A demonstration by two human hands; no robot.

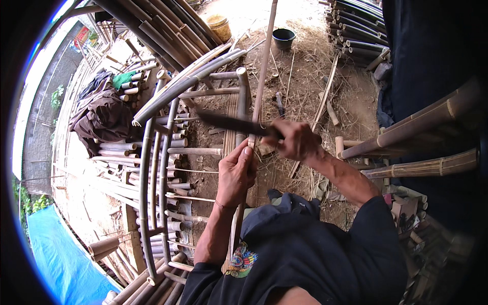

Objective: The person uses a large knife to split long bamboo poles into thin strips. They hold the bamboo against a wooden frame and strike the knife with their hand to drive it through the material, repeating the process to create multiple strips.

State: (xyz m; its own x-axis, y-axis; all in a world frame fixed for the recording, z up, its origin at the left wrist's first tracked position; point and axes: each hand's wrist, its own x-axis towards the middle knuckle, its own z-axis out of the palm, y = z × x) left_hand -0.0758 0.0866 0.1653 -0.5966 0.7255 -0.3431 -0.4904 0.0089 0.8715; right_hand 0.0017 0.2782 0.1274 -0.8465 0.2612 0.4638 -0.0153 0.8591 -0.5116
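Observation:
My left hand [237,172] is closed around a long, narrow bamboo strip [264,71], which runs from my lap up past the top of the view. In my right hand [295,140] is the handle of a machete [229,122] with a dark, broad blade. That blade points left and crosses the strip just above my left fingers; whether it touches the strip I cannot tell. Left of my hands stands a bamboo frame [165,168] with curved rails and several crossbars, like a bench or chair. Split bamboo lengths [190,81] lie across its upper end.
A black bucket [283,38] and a yellowish pail [219,27] stand ahead on the dirt floor. Bamboo poles are stacked at the upper right [356,28]. Thick bamboo rails [422,122] jut in from the right. A brown cloth [104,116] and a blue tarp [66,254] lie left.

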